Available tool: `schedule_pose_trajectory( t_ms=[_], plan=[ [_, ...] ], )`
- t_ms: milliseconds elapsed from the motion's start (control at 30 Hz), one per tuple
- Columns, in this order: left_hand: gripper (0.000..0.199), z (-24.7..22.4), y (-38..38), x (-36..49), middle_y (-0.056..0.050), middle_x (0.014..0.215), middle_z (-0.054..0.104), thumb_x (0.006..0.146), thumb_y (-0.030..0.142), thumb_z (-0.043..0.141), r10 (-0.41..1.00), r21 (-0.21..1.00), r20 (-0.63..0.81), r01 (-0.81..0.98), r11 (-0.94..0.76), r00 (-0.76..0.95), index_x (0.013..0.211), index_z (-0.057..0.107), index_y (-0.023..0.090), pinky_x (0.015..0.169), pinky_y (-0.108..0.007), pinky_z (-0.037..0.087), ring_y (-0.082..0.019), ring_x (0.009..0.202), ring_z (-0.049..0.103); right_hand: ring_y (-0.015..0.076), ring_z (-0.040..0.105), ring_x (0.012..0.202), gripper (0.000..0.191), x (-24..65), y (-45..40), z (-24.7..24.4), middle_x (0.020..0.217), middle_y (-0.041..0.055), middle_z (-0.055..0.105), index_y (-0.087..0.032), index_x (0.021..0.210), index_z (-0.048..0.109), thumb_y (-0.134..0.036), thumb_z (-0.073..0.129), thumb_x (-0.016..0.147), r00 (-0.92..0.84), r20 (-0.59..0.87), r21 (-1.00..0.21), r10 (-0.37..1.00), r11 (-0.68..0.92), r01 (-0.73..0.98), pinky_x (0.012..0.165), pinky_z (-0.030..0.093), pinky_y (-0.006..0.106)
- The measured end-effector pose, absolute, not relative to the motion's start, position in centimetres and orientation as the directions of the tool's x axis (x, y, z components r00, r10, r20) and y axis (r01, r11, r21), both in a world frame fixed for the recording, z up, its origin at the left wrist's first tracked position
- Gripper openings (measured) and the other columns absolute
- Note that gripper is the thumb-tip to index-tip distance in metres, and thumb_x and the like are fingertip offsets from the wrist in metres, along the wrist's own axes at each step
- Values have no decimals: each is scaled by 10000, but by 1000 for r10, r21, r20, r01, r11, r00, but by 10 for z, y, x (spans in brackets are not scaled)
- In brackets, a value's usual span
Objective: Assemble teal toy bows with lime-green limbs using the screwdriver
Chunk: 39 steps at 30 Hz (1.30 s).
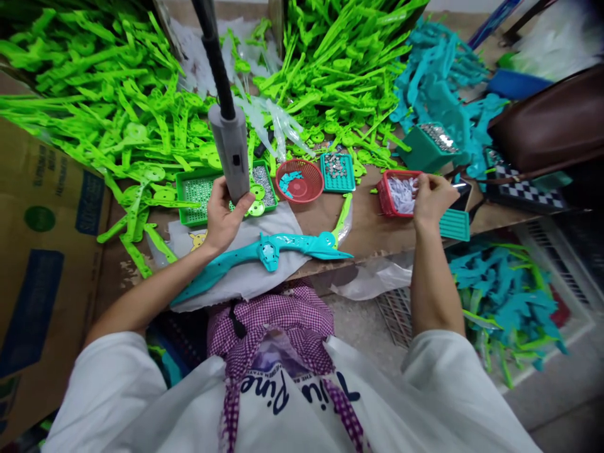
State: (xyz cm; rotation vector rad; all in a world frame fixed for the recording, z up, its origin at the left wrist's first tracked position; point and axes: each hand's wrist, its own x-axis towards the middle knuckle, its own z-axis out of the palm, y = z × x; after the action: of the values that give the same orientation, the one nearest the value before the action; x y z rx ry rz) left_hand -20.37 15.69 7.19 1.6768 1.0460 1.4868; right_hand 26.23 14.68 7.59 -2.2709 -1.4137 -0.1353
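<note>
My left hand is wrapped round the lower end of a grey electric screwdriver, which hangs upright from a black cord. Below it a long turquoise plastic part lies across a white cloth at the table's front edge. My right hand is over the right side of a red basket of small white pieces, its thumb and fingers pinched together; whatever is between them is too small to make out. A green basket with small metal parts sits behind my left hand.
Bright green plastic parts are heaped along the back. A round red basket and a teal tray of metal pieces stand mid-table. Turquoise parts and a brown bag are at right, a cardboard box at left.
</note>
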Motion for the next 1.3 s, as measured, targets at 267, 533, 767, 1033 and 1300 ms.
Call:
schedule_pose_trajectory(
  t_ms=[267,533,767,1033,1300],
  plan=[
    [524,38,169,-207,-61,1174,637,882,606,654,880,862,475,208,-463,-14,1281,496,306,938,-423,535,-230,1076,641,158,553,601,281,22,88,79,681,-27,517,-282,1136,507,-454,520,915,373,79,-959,924,-32,282,576,479,296],
    [496,14,165,-213,-89,1126,635,909,607,593,897,821,440,384,-423,46,1242,543,243,965,-444,511,-241,1075,629,168,568,664,300,-37,132,116,783,-12,487,-310,1233,394,-486,357,993,228,261,-929,938,179,325,649,497,330],
    [323,8,164,-208,-93,1132,645,917,432,595,886,736,420,497,-460,199,1163,605,224,1001,-468,498,-258,1104,605,161,462,542,122,19,74,50,569,-72,427,-278,959,474,-354,514,871,26,-37,-832,999,-45,552,600,382,316],
    [362,2,164,-211,-112,1178,581,891,451,635,891,753,420,482,-448,172,1186,610,242,1078,-531,451,-297,1191,560,151,424,501,170,32,65,38,548,-95,434,-266,994,421,-324,495,853,65,-56,-811,996,-83,580,567,333,293],
    [396,-1,167,-209,-105,1176,574,880,510,650,891,765,419,460,-451,176,1181,606,257,1083,-533,451,-300,1189,556,192,515,604,136,29,70,42,615,-44,441,-259,991,467,-236,457,856,-56,-81,-642,995,-9,766,639,346,317]
  ],
)
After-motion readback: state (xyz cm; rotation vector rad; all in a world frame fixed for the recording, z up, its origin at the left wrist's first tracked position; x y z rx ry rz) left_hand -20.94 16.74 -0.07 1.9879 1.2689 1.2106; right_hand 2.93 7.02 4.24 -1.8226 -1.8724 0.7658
